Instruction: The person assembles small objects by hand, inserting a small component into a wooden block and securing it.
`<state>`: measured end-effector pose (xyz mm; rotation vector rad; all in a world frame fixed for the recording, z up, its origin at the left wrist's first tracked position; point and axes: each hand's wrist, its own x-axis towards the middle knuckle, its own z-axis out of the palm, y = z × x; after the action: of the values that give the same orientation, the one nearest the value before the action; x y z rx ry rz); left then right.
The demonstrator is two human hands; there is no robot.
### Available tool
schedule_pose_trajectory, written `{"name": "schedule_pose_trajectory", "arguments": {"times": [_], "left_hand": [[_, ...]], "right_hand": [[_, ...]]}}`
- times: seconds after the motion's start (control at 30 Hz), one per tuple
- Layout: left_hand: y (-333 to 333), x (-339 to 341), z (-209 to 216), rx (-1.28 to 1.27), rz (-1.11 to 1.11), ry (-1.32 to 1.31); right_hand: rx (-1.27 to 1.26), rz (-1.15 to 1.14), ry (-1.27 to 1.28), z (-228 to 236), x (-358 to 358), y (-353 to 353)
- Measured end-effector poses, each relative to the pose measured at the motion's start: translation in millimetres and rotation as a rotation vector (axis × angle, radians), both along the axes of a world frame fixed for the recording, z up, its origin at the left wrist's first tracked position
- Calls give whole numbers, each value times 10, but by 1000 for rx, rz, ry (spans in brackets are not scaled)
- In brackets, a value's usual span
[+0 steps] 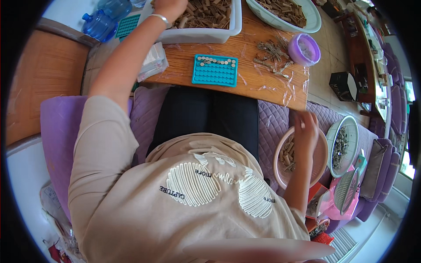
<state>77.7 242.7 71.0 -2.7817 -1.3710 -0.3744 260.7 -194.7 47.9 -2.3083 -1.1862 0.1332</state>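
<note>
My left hand [171, 8] reaches into a white plastic bin [204, 36] of brown, dry, bark-like pieces [215, 13]. Its fingers are cut off by the upper edge of the view. Over the far side of a pink basket [280, 147] is my right hand [307, 129], its fingers curled together; whatever they may pinch is too small to make out. Similar brown rolled pieces [287, 153] lie in that basket. A teal tray [215, 78] with small round wells sits at the table's near edge, several pale round discs [215, 60] in its far rows.
On the wooden table [180, 57] are a purple bowl [303, 49], dried stems [274, 50], plastic scraps and a clear packet [153, 61]. A pale oval basin [313, 22] holds more brown pieces. Right of the pink basket stands a light green basket [344, 147] of dark bits.
</note>
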Motion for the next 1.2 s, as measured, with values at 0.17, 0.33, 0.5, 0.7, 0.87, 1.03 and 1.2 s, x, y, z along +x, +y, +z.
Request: {"name": "schedule_pose_trajectory", "arguments": {"times": [0.17,0.33,0.5,0.7,0.87,1.03,1.2], "left_hand": [[-696,-619,268,-117,-367,-213],[-1784,-1389,-159,-667,-791,-95],[-2505,-1582,-531,-964,-818,-85],[-2673,-1315,-671,-1044,-704,-339],[-2765,-890,-538,-1472,-407,-942],[-2808,-671,-571,-1849,-436,-1067],[-2933,-698,-540,-1615,-386,-961]], "right_hand": [[37,96,-242,-347,280,888],[-137,166,-279,-689,551,1183],[322,45,171,-230,556,1133],[718,151,1014,89,88,839],[768,235,1214,23,-693,481],[625,320,1112,-124,-1103,183],[515,167,932,-118,-1203,151]]}}
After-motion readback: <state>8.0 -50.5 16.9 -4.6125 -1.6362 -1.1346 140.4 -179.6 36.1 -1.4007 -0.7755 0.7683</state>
